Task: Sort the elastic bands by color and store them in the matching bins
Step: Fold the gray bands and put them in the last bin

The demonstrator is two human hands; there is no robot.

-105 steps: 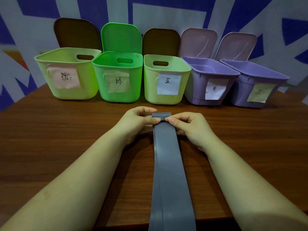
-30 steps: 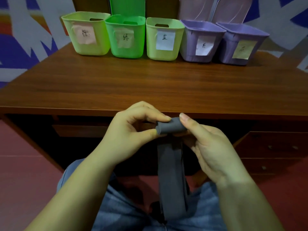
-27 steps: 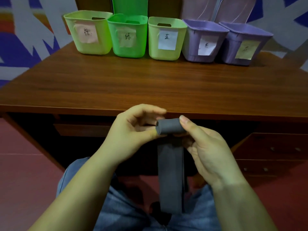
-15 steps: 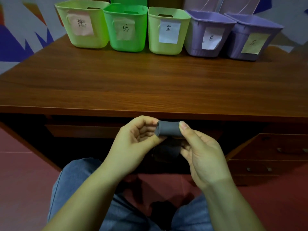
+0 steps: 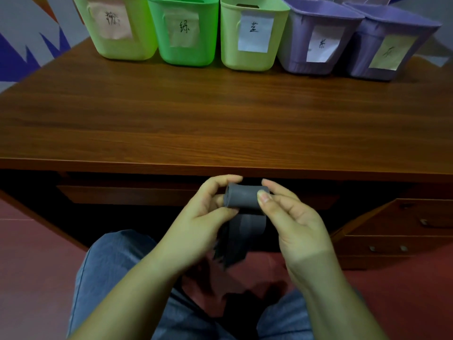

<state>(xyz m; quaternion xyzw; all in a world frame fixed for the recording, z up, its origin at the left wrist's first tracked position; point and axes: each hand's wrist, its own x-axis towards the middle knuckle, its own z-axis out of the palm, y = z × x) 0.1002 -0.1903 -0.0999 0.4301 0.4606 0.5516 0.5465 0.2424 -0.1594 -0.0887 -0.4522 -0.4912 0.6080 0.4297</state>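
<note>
While the grey elastic band (image 5: pixel 242 198) sat half rolled in mid-air below the desk edge (image 5: pixel 220 168), its loose tail drooped limply, so it looked soft and light, best gripped at the roll's ends. The left hand (image 5: pixel 206 212) and right hand (image 5: pixel 289 217) each pinched one end. Five labelled bins (image 5: pixel 250 55) stood well apart at the desk's far side.

Your left hand (image 5: pixel 203 214) and right hand (image 5: pixel 291 222) are bare, with no gloves, rings or watch, and both forearms are uncovered to the bottom edge of the view. You wear blue denim jeans (image 5: pixel 110 273), a lengthwise seam showing along the left leg.
</note>
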